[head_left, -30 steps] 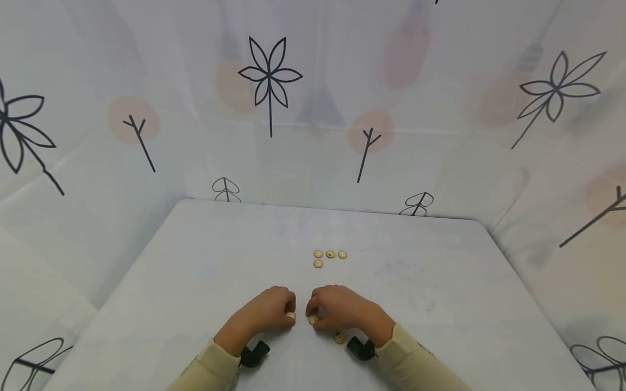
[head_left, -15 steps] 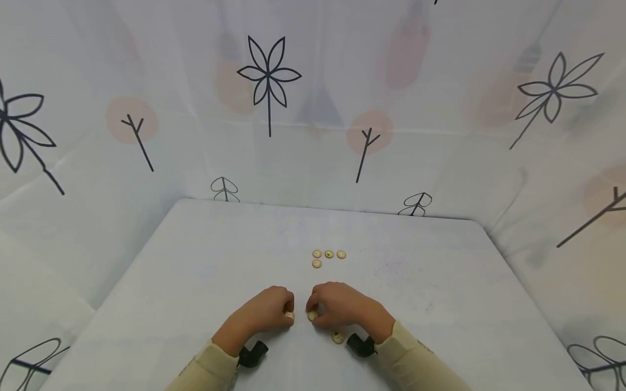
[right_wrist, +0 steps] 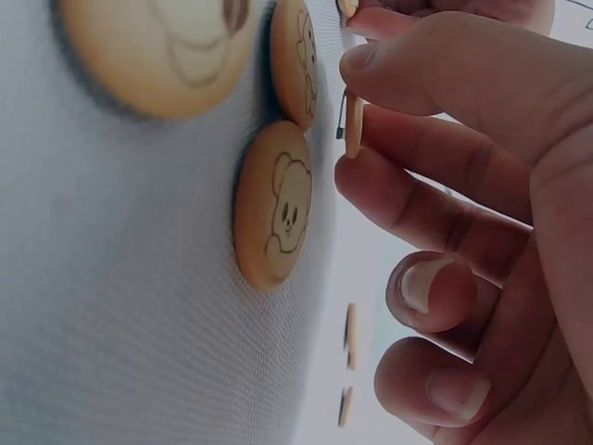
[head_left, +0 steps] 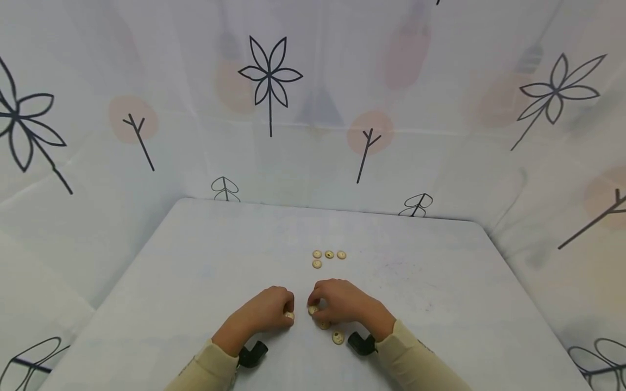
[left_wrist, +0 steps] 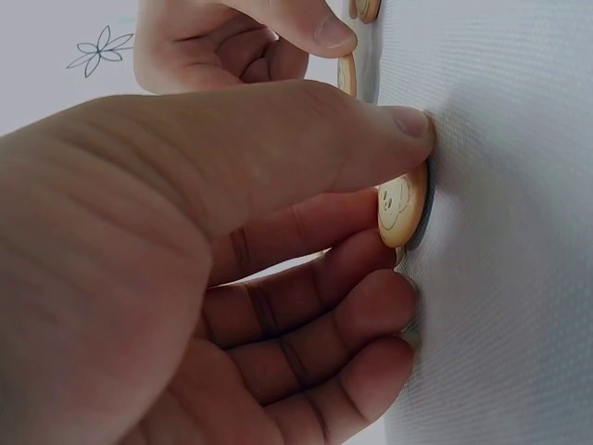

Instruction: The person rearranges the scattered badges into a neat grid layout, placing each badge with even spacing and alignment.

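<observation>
My left hand [head_left: 269, 309] pinches a pale tan round disc [left_wrist: 403, 209] between thumb and fingertips, its edge right at the white tabletop. A simple animal face is drawn on that disc. To its right my right hand [head_left: 339, 301] holds another tan disc [right_wrist: 354, 125], seen edge-on in the right wrist view, with thumb and fingers on it. Close by the right hand lies a disc with a bear face [right_wrist: 276, 206], touching a second disc [right_wrist: 296, 60]. A larger-looking disc [right_wrist: 157, 51] is nearest that camera. In the head view, a disc [head_left: 338, 338] sits below the right hand.
Farther up the white table [head_left: 220, 244] lie several more discs: a short row [head_left: 329, 254] with one disc [head_left: 317, 264] under its left end. A black wrist camera [head_left: 253, 354] is on the left wrist. Patterned white fabric [head_left: 313, 163] surrounds the table.
My right hand has edged away from me with its disc, and another disc has come into sight beneath it. The left hand has stayed in place, still pinching its disc.
</observation>
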The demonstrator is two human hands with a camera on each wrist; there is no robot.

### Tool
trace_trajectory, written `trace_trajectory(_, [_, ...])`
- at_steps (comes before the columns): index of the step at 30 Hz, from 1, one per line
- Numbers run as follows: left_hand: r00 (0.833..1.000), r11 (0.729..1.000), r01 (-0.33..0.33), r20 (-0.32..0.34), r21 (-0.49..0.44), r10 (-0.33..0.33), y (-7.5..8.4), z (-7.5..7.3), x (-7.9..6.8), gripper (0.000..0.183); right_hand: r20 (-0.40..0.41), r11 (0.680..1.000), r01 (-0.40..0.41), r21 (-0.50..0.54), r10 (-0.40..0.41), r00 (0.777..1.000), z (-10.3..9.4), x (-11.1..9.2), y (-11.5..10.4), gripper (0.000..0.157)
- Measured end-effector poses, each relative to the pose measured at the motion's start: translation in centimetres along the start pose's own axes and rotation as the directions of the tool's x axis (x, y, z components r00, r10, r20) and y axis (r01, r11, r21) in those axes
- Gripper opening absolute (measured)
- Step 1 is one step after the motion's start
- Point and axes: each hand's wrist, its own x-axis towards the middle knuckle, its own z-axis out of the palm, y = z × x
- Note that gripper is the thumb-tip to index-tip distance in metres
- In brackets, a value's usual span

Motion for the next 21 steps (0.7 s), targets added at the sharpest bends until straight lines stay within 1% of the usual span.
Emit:
trace_trajectory(11, [1.000, 1.000, 0.009, 0.000, 0.002, -0.009, 0.03, -0.21, -0.23, 0.010, -0.019, 0.999, -0.044, 0.012, 0.044, 0.999, -0.45, 0.11, 0.07, 0.016])
trace_trajectory(16, [1.000, 1.000, 0.003, 0.002, 0.004, -0.003, 0.07, -0.22, -0.16, 0.009, -0.031, 0.998, -0.058, -0.008, 0.057, 0.998, -0.51, 0.12, 0.32, 0.017])
trace_trajectory(21, [1.000, 1.000, 0.003, 0.003, 0.000, -0.003, 0.25, -0.23, -0.12, 0.009, -0.065, 0.997, -0.069, -0.028, 0.067, 0.996, -0.58, 0.04, 0.59, 0.019])
